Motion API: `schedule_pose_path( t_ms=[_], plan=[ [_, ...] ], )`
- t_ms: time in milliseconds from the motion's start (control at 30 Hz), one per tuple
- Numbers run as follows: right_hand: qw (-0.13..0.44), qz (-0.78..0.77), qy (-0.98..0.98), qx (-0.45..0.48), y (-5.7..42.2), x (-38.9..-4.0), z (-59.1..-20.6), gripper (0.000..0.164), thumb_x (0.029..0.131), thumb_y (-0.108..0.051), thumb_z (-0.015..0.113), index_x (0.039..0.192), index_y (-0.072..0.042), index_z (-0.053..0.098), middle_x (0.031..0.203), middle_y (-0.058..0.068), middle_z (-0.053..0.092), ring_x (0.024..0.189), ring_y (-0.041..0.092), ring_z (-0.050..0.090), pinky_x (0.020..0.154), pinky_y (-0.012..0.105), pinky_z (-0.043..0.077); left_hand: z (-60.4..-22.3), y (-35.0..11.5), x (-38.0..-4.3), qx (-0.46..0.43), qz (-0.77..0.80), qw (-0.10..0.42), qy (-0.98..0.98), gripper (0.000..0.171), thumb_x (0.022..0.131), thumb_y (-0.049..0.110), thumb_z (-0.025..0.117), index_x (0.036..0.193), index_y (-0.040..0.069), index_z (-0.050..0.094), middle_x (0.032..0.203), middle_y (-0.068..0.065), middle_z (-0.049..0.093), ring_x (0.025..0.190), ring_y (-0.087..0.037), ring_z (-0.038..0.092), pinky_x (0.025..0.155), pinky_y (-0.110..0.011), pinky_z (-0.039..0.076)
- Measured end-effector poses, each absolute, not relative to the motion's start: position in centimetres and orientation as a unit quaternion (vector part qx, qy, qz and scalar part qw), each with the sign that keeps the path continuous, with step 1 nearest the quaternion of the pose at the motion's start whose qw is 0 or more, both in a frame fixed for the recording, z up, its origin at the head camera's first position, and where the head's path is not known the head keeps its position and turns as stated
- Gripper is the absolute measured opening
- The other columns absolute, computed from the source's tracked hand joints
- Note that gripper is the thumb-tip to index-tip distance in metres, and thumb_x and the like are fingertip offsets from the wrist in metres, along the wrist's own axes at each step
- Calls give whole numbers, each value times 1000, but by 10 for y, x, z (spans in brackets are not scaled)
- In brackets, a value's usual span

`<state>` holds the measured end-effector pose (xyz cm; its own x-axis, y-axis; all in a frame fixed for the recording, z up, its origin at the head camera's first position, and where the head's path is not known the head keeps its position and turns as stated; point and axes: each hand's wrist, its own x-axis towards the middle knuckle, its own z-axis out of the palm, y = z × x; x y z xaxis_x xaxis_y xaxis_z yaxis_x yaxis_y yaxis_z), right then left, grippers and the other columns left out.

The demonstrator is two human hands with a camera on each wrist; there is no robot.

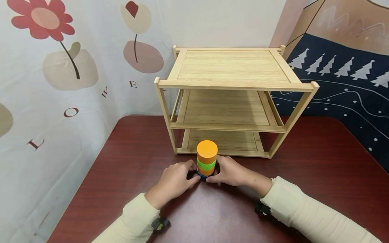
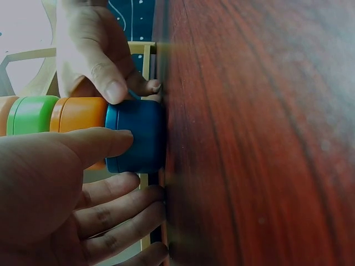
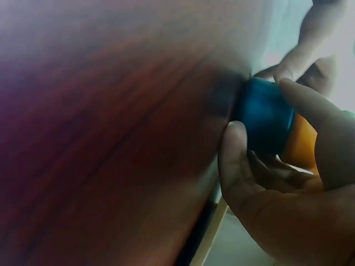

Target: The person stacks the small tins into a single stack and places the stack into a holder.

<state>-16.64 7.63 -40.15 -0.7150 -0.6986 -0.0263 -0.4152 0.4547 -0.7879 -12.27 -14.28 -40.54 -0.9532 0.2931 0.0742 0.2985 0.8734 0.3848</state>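
A stack of small cylinders stands upright on the table in front of the shelf. An orange cylinder (image 1: pixel 207 150) tops it, a green cylinder (image 1: pixel 206 165) sits below that, then another orange cylinder (image 2: pixel 83 114), with a blue cylinder (image 2: pixel 145 137) at the base. My left hand (image 1: pixel 174 180) holds the blue one from the left, thumb across its near side. From the right, my right hand (image 1: pixel 232 171) grips the same blue piece, its thumb (image 3: pixel 302 97) on the side. The far fingertips are partly hidden behind the stack in the head view.
Right behind the stack stands a three-tier wooden shelf (image 1: pixel 234 65), its bottom board close to table level. The dark red table (image 1: pixel 136 145) extends to both sides. Printed cloth (image 1: pixel 91 40) with flowers hangs at the left, and a dark tree-patterned cloth (image 1: pixel 343 87) at the right.
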Motion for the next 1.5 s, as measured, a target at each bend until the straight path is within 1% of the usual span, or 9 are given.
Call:
schedule_pose_path(
  t_ms=[100, 167, 533, 733, 1000, 1167, 1267, 1367, 1500],
  plan=[
    [166, -395, 839, -335, 75, -167, -403, 50, 83, -17, 83, 124, -10, 54, 100, 4, 67, 53, 9, 61, 65, 24, 53, -405, -143, -123, -153, -200, 7, -968, 24, 86, 35, 77, 101, 19, 66, 98, 5, 73, 89, -21, 71, 70, -44, 55],
    [159, -391, 842, -336, 75, -166, -403, 50, 82, -17, 83, 123, -10, 55, 102, 4, 67, 53, 6, 59, 67, 24, 53, -405, -143, -123, -154, -201, 7, -968, 24, 87, 35, 77, 101, 19, 66, 98, 5, 73, 89, -21, 71, 70, -44, 56],
    [162, -397, 843, -325, 74, -168, -406, 48, 82, -18, 84, 120, -10, 56, 85, 0, 64, 50, 9, 59, 57, 25, 52, -406, -143, -123, -155, -204, 9, -966, 25, 87, 34, 77, 102, 18, 67, 99, 4, 74, 91, -21, 72, 73, -45, 56],
    [163, -396, 844, -321, 73, -167, -406, 48, 82, -19, 84, 120, -10, 56, 85, 0, 64, 49, 9, 59, 57, 25, 52, -407, -143, -122, -153, -206, 9, -966, 26, 86, 34, 77, 103, 17, 67, 101, 3, 74, 93, -22, 72, 73, -45, 57],
    [169, -411, 839, -314, 74, -166, -407, 49, 82, -18, 83, 121, -10, 56, 83, 0, 64, 49, 13, 60, 54, 27, 52, -404, -143, -122, -156, -209, 3, -966, 28, 87, 36, 77, 105, 18, 67, 103, 3, 75, 94, -23, 72, 74, -46, 56],
    [161, -410, 841, -315, 76, -166, -408, 49, 82, -19, 84, 122, -10, 56, 88, 1, 65, 48, 10, 59, 54, 27, 53, -397, -146, -119, -154, -255, -44, -954, 35, 88, 40, 74, 115, 19, 66, 113, 1, 74, 105, -21, 70, 86, -48, 55],
    [161, -410, 840, -316, 76, -166, -408, 49, 82, -18, 84, 122, -11, 56, 91, 2, 66, 48, 11, 59, 54, 27, 53, -393, -147, -117, -143, -295, -63, -942, 40, 90, 40, 73, 123, 19, 62, 119, -1, 72, 112, -20, 68, 94, -49, 52],
    [162, -411, 839, -319, 77, -166, -408, 48, 82, -18, 83, 121, -11, 56, 89, 1, 65, 49, 11, 60, 55, 27, 53, -387, -148, -114, -131, -309, -42, -941, 49, 90, 42, 73, 131, 21, 56, 125, 2, 69, 114, -19, 67, 96, -47, 52],
    [163, -411, 837, -323, 79, -166, -408, 47, 82, -17, 83, 120, -11, 56, 87, 1, 64, 49, 10, 59, 56, 27, 53, -377, -148, -108, -130, -309, 13, -942, 64, 87, 46, 75, 142, 26, 47, 127, 3, 67, 113, -18, 66, 94, -47, 52]
  ],
)
